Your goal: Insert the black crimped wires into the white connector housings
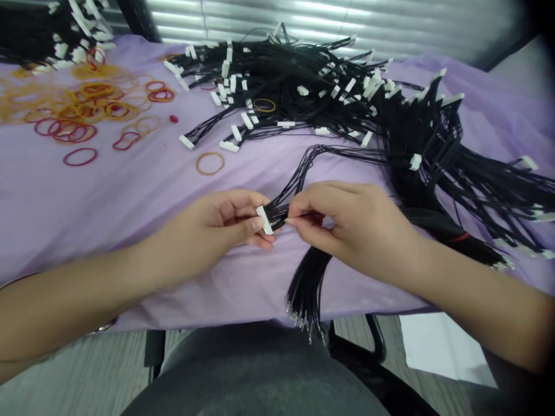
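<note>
Between thumb and fingers, my left hand (225, 222) holds a white plastic connector (265, 221). Several thin black wires (299, 170) run out of its side, arch up and pass to the right into a big bundle. My right hand (347, 216) is pinched closed on a black wire (299, 216) just right of the connector; its tip at the housing is too small to make out. Below the right hand, a bunch of loose black wires (307, 283) with bare metal terminals hangs over the table's front edge.
A pile of black wire harnesses (295, 81) with white connectors covers the back and right of the purple tablecloth (151, 231). Yellow and red rubber bands (82, 110) lie at the left, and one rubber band (210, 163) lies apart. White sheets (442, 346) are below the table.
</note>
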A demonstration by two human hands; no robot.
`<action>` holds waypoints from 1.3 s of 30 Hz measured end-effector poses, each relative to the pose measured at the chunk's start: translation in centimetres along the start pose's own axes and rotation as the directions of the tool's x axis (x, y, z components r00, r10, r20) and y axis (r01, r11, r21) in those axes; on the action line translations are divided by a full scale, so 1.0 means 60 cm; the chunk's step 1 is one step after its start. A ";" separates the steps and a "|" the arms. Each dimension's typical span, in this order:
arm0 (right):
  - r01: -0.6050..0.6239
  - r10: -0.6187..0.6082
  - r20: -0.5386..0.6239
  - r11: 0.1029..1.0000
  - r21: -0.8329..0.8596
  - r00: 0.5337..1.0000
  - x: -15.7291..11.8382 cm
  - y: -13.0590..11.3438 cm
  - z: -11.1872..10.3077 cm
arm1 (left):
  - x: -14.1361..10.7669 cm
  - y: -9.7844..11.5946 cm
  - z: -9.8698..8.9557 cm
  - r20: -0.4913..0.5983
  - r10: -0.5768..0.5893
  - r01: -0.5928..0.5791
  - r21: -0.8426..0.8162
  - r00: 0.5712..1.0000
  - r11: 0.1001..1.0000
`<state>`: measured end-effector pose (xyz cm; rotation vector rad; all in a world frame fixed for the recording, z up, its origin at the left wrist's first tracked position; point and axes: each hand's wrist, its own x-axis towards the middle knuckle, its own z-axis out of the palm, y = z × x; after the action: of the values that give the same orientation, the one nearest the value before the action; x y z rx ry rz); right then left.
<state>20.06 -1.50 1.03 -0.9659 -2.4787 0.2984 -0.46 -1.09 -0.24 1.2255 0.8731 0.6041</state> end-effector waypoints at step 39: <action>0.071 -0.128 0.414 0.986 0.149 0.901 -0.002 -0.004 -0.017 | 0.000 -0.010 -0.008 -0.016 -0.109 0.102 -0.242 0.994 0.965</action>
<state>20.51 -1.72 1.93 -0.7795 -2.8414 0.6922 -0.92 -0.98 -0.86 0.9474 0.8571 0.6237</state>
